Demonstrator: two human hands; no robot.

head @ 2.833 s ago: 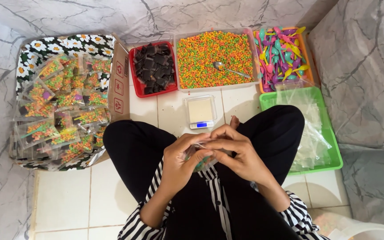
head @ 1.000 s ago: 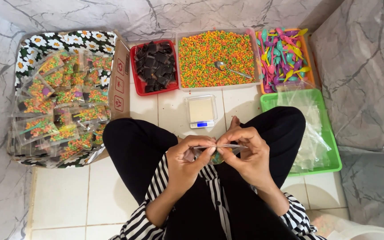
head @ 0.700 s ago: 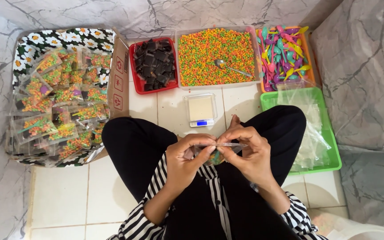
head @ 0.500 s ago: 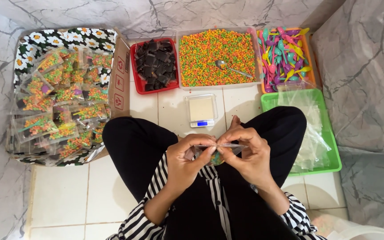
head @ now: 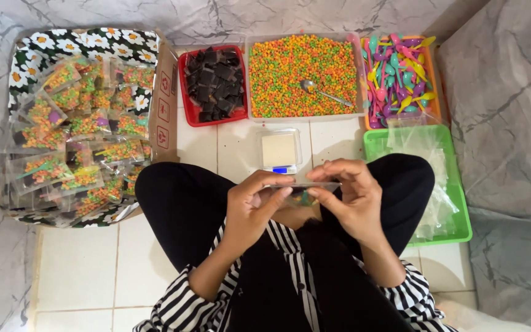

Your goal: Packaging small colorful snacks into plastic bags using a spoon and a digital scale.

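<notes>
Layout around the small scale (head: 279, 150)

Behind the scale sits the cereal tub (head: 303, 74); left of it the chocolate tray (head: 211, 85) and packet box (head: 81, 123); right, the spoon tray (head: 401, 77) and bag tray (head: 428, 178).

Open tile floor (head: 81, 270) lies left of the knees. Ahead, the small scale (head: 279, 152) sits in the only gap before the red tray (head: 185, 92) and cereal tub (head: 354, 74); the green tray (head: 376, 138) seems jammed against the right knee.
</notes>
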